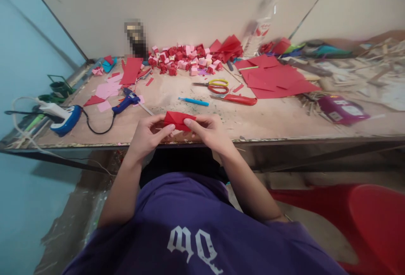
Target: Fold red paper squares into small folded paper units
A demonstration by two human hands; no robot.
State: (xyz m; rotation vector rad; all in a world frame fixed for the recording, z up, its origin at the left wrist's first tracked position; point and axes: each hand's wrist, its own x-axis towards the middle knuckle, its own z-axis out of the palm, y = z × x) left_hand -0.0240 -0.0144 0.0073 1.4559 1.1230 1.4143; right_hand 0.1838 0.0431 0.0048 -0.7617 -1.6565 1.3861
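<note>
Left grip (146, 136) and right grip (212, 130) pinch folded red paper (176, 119) near the table's front edge (278, 140), clear of the blue tool (198, 102).

Clear bottle (262, 29) near pale wall (190, 5); red chair (379, 220) lower right; blue power strip (68, 122) left.

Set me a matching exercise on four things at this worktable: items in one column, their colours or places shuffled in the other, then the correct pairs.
Column one
1. Glue gun
2. Red paper piece
3. Plastic bottle
4. Scissors

Column two
A. Partly yellow, partly orange-red
B. Clear, at the far side of the table
C. Blue, with a black cord
D. Held between the left hand and the right hand

Pairs: 1-C, 2-D, 3-B, 4-A
</note>
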